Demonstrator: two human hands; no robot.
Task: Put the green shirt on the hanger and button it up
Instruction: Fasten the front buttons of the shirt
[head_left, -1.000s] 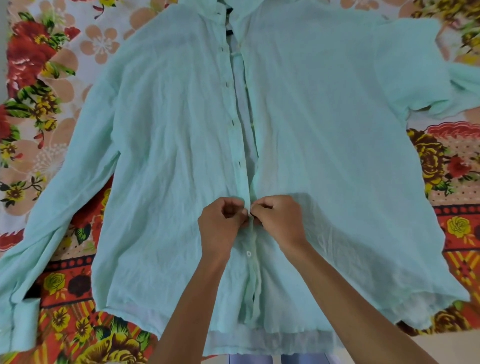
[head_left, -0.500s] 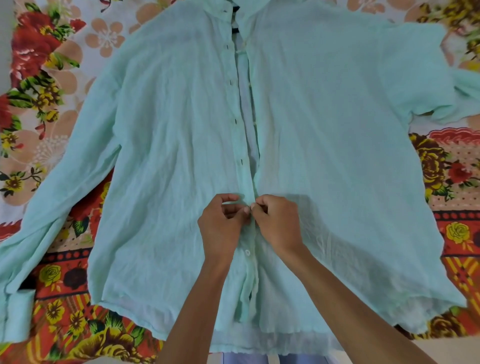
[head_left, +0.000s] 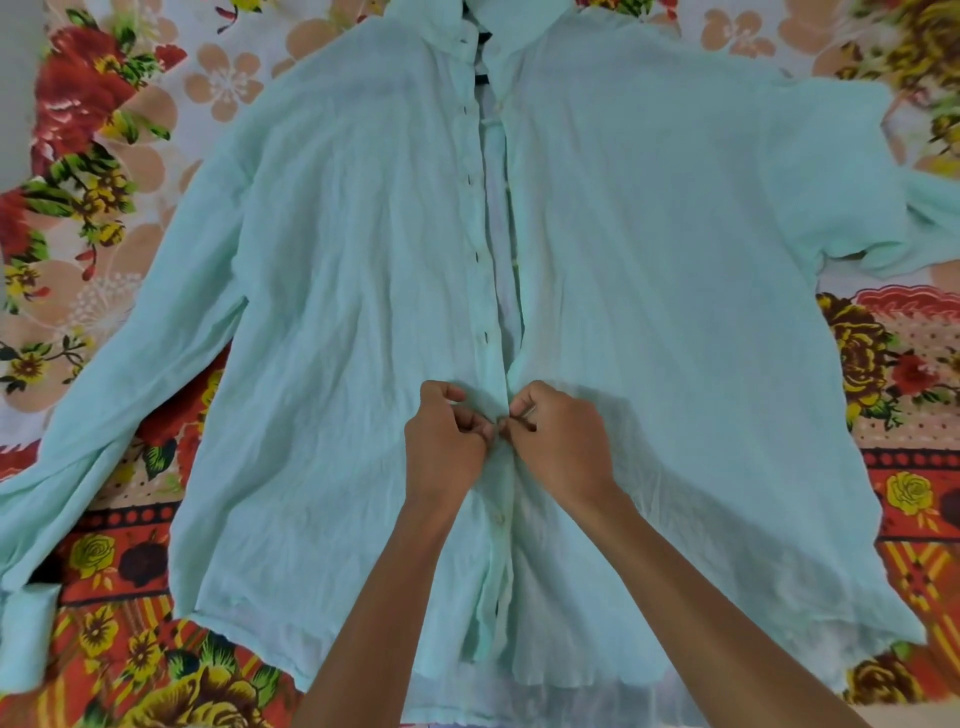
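1. The pale mint-green, thin, crinkled long-sleeved shirt (head_left: 337, 322) lies flat, front up, on the floral bedsheet in red, orange, yellow and peach (head_left: 104, 171), collar at the far edge, hem near you.
2. Your left hand (head_left: 447, 441) and right hand (head_left: 563, 441) sit together at the front placket, fingertips almost touching; each pinches its own edge of the shirt with curled fingers, a little below the middle.
3. One small pale button (head_left: 499, 518) shows fastened just near of your hands; from your hands to the collar the placket stands apart in a narrow gap.
4. A dark piece, seemingly a black hanger (head_left: 483, 39), peeks through the open collar; its shape is mostly hidden.
5. The left sleeve (head_left: 104, 415) runs down to the near-left corner, cuff at the frame edge; the right sleeve (head_left: 883, 197) bends off the right edge.
6. Bare sheet shows far-left, near-left and to the right of the shirt.
7. You can read no label or writing anywhere.
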